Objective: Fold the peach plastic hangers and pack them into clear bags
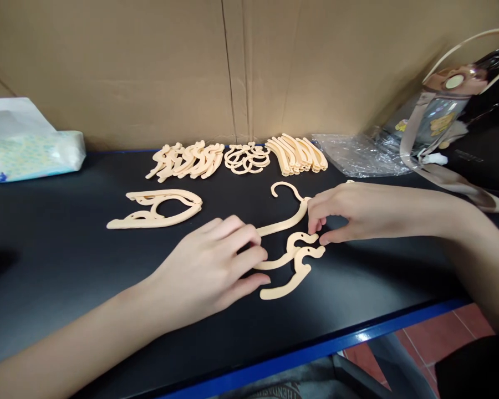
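My left hand rests on the black table, fingers together and pressed on the left ends of beige plastic hanger pieces. My right hand pinches the right end of a hooked hanger piece, thumb low by the lower pieces. A finished folded hanger lies to the left. Along the cardboard wall are stacks of arm pieces, hook pieces and curved bars.
A tissue pack lies at the far left. Crumpled clear plastic and a bag with a strap stand at the right. The table's blue front edge runs near me, with red floor tiles beyond it.
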Available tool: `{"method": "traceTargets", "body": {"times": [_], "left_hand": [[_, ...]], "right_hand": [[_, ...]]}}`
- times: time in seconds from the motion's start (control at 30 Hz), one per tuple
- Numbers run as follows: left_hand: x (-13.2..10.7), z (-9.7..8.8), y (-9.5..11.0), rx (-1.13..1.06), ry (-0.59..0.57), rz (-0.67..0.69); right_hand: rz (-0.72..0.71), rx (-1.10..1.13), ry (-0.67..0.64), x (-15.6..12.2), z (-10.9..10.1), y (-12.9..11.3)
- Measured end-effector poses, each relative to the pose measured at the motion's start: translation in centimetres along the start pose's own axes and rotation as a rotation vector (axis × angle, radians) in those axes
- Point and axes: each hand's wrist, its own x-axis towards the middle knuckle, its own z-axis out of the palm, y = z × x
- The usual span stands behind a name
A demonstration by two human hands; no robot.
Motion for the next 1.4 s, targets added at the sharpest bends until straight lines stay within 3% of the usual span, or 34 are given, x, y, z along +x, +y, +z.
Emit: {"method": "traceTargets", "body": {"times": [0.1,0.23,0.37,0.47,0.6,0.73,0.83,0.93,1.07,1.17,1.27,1.4], "left_hand": [[0.1,0.0,0.4,0.007,-0.063,0.02],[0.2,0.0,0.5,0.057,-0.065,0.038],[0.2,-0.2,0.4,0.094,0.009,0.023],[0.1,-0.6,0.5,0.073,0.122,-0.054],[0.1,-1.2,1.3,0.16,0.214,-0.086],[0.6,-1.3,2.1,0.354,0.189,-0.079],[0.8,-0.8,2.2,0.351,0.152,-0.079],[0.7,-0.3,1.8,0.234,0.123,-0.137],[0.0,0.0,0.8,0.109,0.103,-0.299],[-0.3,0.0,0.0,0.135,0.041,-0.382],[-0.3,-0.1,-0.3,0.18,-0.023,-0.412],[0.1,-0.2,-0.3,0.183,-0.1,-0.461]], "right_hand": [[0.007,0.002,0.006,0.1,0.2,-0.2],[-0.004,-0.035,0.037,0.1,0.4,-0.3],[-0.052,-0.028,0.13,-0.1,0.0,-0.6],[-0.115,0.059,0.271,0.0,-0.2,-1.4],[-0.023,0.357,0.434,1.0,0.9,-3.0],[0.062,0.82,0.355,2.3,2.6,-4.3],[0.074,0.945,0.32,2.7,3.2,-4.7],[0.062,0.835,0.339,2.6,3.5,-4.5],[-0.086,0.333,0.518,2.8,3.7,-3.3],[-0.167,0.036,0.516,3.2,3.9,-2.0],[-0.19,-0.013,0.445,3.5,4.0,-1.2],[-0.215,0.081,0.429,3.6,3.9,-1.3]]}}
